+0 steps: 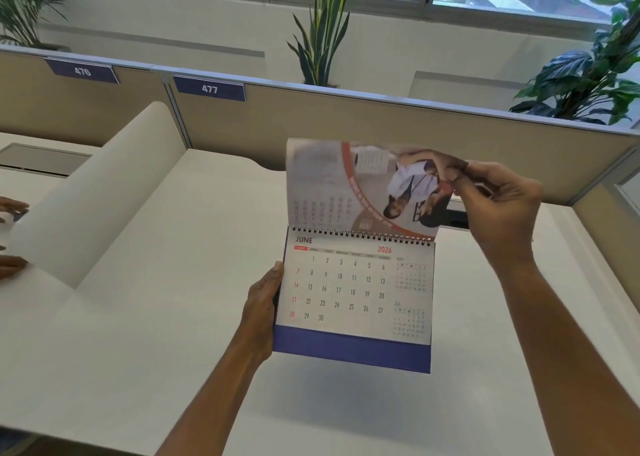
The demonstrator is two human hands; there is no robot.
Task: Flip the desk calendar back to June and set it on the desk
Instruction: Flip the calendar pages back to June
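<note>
I hold a spiral-bound desk calendar (353,296) with a blue base in the air above the white desk (145,317). Its facing page reads JUNE 2026. My left hand (265,312) grips the calendar's left edge, thumb on the front. My right hand (498,199) pinches the top right corner of a lifted page (346,185), which stands up above the wire binding and shows an upside-down photo and small date grid.
A beige partition (311,126) with number plates 476 and 477 closes the desk's far side. A rounded white divider (104,192) stands on the left, with another person's hands (10,237) beyond it. Plants stand behind the partition.
</note>
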